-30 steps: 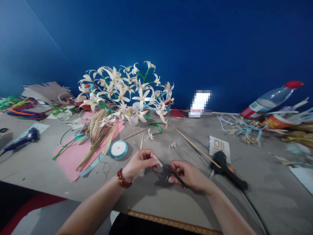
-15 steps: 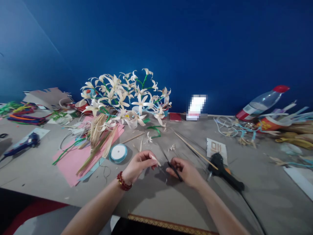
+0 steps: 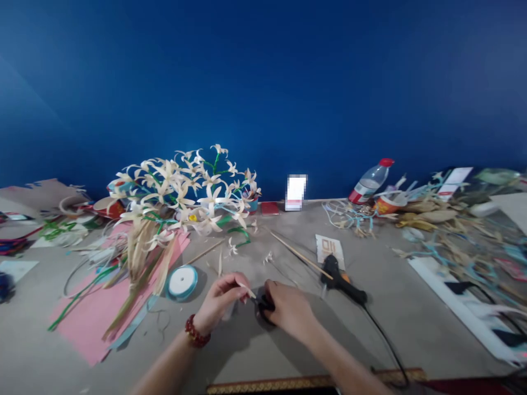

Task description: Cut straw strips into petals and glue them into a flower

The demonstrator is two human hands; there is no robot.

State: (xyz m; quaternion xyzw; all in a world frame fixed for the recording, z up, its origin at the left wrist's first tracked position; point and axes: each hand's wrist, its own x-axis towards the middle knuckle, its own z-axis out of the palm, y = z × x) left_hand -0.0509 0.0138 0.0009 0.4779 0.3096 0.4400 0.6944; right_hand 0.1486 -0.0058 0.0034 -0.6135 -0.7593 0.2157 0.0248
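Pinched in my left hand [image 3: 223, 299] is a small pale strip [image 3: 247, 291], which looks like a piece of dried husk. My right hand [image 3: 286, 308] is closed around the black handles of a pair of scissors [image 3: 265, 314]. Their blades point left and meet the strip's end; whether they cut into it is too blurred to tell. Beyond my hands, small white flowers [image 3: 268, 257] lie on the table. A ribbon spool [image 3: 181, 281] rests left of my left hand.
Cream flowers on green stems [image 3: 209, 192] stand at the back. Dried husks [image 3: 138, 258] lie on pink paper [image 3: 88, 323] at left. To the right are a black glue gun [image 3: 343, 282] with its cord, a wooden stick [image 3: 294, 251], a bottle [image 3: 370, 182] and a white power strip [image 3: 448, 307].
The view has swung right. My right hand has brought the scissors leftward to the strip, turning the blades toward it. My left hand still pinches the strip.
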